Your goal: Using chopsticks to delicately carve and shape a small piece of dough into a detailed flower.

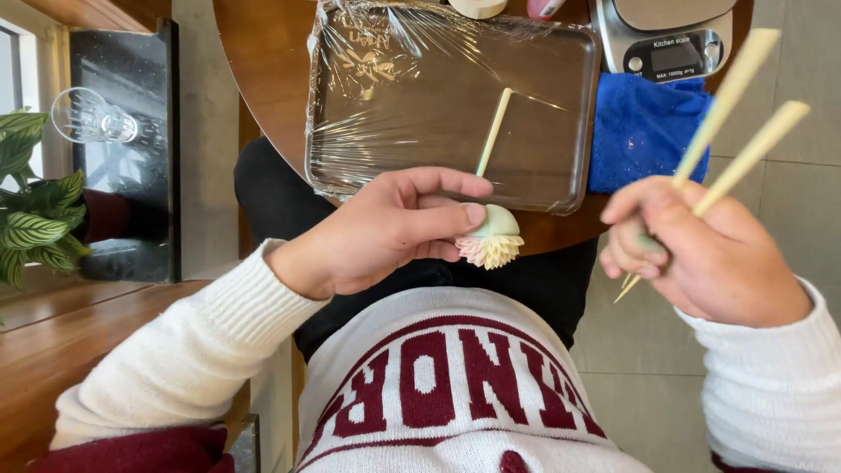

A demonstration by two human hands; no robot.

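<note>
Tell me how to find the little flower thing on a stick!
Start at the big metal tray wrapped in clear film on the round wooden table. Just below its near edge, the left hand holds a small flower-shaped piece on a thin stick. It is the only thing with a pale green dome and fringed cream petals; the right hand holds plain sticks.

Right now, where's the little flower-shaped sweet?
In the head view, the flower sweet sits centre frame, pinched in the left hand on a stick, just below the wrapped tray and left of the right hand.
</note>
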